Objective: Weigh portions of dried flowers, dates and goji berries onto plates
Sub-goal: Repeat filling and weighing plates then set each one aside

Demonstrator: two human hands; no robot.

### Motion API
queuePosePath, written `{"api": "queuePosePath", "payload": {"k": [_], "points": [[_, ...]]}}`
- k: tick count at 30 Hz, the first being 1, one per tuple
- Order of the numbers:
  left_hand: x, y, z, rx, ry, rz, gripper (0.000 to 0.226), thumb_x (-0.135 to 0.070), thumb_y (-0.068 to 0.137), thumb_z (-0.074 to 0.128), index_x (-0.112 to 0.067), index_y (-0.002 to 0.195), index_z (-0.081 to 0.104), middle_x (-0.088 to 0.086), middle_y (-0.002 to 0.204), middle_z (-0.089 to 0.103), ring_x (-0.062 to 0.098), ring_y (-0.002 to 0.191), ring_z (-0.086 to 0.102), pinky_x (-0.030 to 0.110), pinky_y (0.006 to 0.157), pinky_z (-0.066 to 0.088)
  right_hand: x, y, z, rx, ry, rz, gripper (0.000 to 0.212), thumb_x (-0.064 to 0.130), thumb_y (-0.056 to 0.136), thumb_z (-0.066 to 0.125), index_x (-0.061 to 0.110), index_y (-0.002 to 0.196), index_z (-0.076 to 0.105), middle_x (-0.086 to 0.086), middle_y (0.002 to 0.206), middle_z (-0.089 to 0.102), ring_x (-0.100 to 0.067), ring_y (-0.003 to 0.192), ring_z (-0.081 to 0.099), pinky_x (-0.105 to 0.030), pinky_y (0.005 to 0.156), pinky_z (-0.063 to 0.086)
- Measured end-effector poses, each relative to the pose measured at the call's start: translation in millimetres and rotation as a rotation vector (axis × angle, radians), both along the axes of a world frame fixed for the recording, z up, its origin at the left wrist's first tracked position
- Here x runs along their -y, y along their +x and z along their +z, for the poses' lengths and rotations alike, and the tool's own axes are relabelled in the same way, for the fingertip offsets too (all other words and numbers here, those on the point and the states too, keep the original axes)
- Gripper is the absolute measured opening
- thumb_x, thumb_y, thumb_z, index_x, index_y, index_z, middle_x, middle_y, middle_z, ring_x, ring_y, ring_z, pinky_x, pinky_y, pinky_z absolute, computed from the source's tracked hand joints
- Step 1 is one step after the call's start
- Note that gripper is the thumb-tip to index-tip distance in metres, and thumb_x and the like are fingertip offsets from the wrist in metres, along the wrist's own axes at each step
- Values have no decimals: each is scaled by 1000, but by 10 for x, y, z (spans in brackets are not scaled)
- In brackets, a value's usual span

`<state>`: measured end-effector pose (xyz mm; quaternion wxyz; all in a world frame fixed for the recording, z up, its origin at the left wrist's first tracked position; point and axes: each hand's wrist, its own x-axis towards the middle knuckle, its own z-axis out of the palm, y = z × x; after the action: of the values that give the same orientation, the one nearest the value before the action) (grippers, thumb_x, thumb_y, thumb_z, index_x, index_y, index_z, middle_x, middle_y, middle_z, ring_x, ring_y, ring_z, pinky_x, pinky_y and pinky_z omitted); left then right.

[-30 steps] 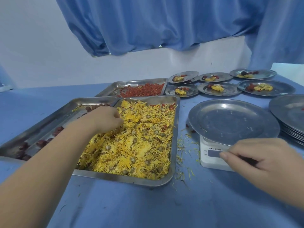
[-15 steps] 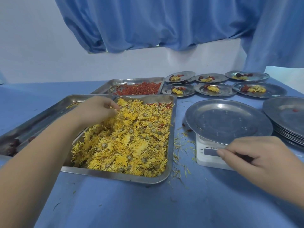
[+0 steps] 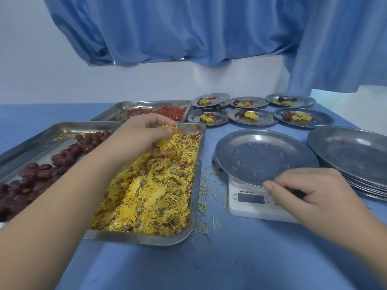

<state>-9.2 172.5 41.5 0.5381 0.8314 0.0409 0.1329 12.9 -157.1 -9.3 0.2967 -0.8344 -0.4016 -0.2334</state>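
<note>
- Spanning the foreground, a plain blue worktop (image 3: 230,260); a pleated blue curtain (image 3: 188,28) hangs over the white wall (image 3: 41,72) behind.
- Fingers of the left hand (image 3: 142,137) clutch dried yellow flowers (image 3: 170,141) above their rectangular steel tray (image 3: 197,185).
- Fingers of the right hand (image 3: 310,191) curl at the round steel plate (image 3: 263,155) on the white scale (image 3: 243,208); grip unclear.

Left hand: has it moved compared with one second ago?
Yes. The left hand has moved right from the far left corner of the flower tray toward its middle, lifting a clump of flowers.
</note>
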Motion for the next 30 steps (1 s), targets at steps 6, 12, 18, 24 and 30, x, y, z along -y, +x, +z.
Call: {"api": "queuePosePath", "payload": {"k": [6, 12, 18, 24, 30], "points": [[602, 396, 55, 37, -77, -106, 17, -14, 90, 66, -29, 93, 74, -10, 81, 68, 9, 74, 63, 28, 65, 57, 58, 90, 17, -18, 44, -7, 47, 30, 92, 59, 11, 51, 48, 2, 45, 40, -13, 46, 40, -25, 48, 35], [1159, 622, 33, 59, 168, -166, 22, -19, 87, 65, -39, 96, 68, -8, 90, 67, 0, 74, 63, 15, 64, 51, 123, 176, -5, -55, 67, -50, 49, 35, 91, 58, 11, 51, 46, -3, 46, 42, -18, 47, 42, -32, 50, 38], [1303, 646, -12, 102, 287, -262, 24, -18, 86, 69, -39, 97, 66, -11, 97, 67, -7, 82, 61, 12, 77, 49, 136, 186, 5, -53, 73, -63, 45, 35, 88, 55, 12, 51, 45, -4, 47, 41, -19, 49, 41, -31, 49, 37], [1193, 474, -103, 20, 299, -380, 21, -25, 91, 64, -35, 109, 67, -22, 111, 68, -10, 105, 60, 26, 99, 47, 109, 158, 3, -42, 52, -36, 45, 23, 89, 64, 14, 51, 43, -1, 45, 38, -17, 47, 37, -37, 48, 36], [926, 292, -66, 71, 297, -240, 16, -26, 93, 61, -39, 100, 68, -19, 102, 70, -3, 96, 65, 28, 92, 50, 81, 132, 0, -70, 41, -23, 43, 31, 88, 56, 13, 51, 44, 0, 46, 38, -15, 47, 37, -36, 48, 37]]}}
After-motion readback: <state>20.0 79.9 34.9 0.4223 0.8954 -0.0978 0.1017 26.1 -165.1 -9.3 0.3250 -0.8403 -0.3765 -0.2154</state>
